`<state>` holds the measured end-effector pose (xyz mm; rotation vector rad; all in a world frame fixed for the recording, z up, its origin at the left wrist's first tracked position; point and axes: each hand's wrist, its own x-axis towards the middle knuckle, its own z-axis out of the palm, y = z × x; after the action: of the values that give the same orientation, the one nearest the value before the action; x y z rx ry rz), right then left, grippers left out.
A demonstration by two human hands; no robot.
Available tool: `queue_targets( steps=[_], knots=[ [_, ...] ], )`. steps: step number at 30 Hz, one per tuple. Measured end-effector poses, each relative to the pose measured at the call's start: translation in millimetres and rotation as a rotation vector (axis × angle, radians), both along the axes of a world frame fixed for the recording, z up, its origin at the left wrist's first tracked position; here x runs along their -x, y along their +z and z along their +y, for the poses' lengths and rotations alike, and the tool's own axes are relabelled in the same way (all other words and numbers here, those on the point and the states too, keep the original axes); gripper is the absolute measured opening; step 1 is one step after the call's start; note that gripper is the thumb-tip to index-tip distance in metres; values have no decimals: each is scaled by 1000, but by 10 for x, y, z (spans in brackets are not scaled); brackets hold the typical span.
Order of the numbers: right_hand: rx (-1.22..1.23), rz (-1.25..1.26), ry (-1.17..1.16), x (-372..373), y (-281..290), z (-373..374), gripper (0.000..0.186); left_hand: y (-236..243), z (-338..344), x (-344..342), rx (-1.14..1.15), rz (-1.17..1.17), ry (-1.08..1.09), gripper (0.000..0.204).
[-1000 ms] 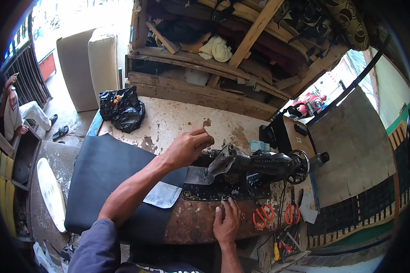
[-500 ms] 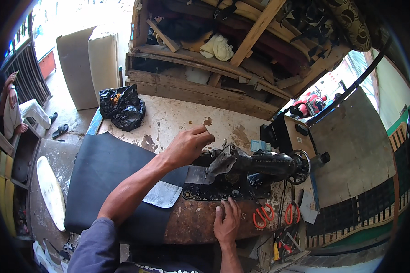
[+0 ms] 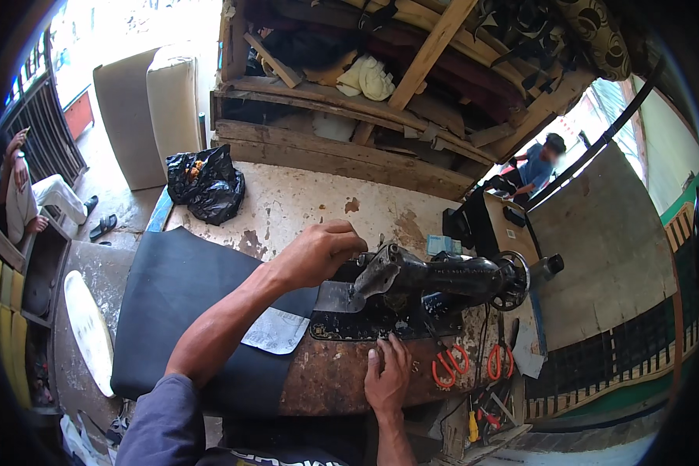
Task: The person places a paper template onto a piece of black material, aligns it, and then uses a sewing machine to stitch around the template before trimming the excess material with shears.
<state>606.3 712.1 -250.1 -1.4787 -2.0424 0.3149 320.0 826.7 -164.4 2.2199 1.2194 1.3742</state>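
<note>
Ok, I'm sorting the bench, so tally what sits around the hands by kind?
Black sewing machine: 1
Orange-handled scissors: 2
Dark material sheet: 1
Black plastic bag: 1
Total: 5

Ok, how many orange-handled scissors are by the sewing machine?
2. One pair of scissors lies just right of the right hand; the other lies further right, below the machine's handwheel. Only their handles show clearly, and the clutter nearby may hide more.
</note>
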Motion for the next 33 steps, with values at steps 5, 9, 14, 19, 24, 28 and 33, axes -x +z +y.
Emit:
queue_targets(
  steps=[5,9,14,19,24,28,33],
  knots=[
    [17,18,-7,6,0,8,34,89,-97,-59,134,-55,34,15],
    [-27,-6,-2,-2,-11,20,33,156,-202,-277,187,-332,138,10],
    [-8,15,16,-21,-23,24,35,501,-611,-165,269,-1264,-126,8],
    [-20,-13,24,-10,12,34,34,1156,-1607,119,267,-1170,-97,13],
    [18,-37,20,13,55,24,34,1442,-2059,-93,-51,-460,-516,16],
    [5,-81,35,10,50,16,34,1447,-1989,-222,-169,-450,-689,11],
    [-17,-111,24,16,41,38,34,1175,-1844,-143,-52,-637,-663,19]
  ],
)
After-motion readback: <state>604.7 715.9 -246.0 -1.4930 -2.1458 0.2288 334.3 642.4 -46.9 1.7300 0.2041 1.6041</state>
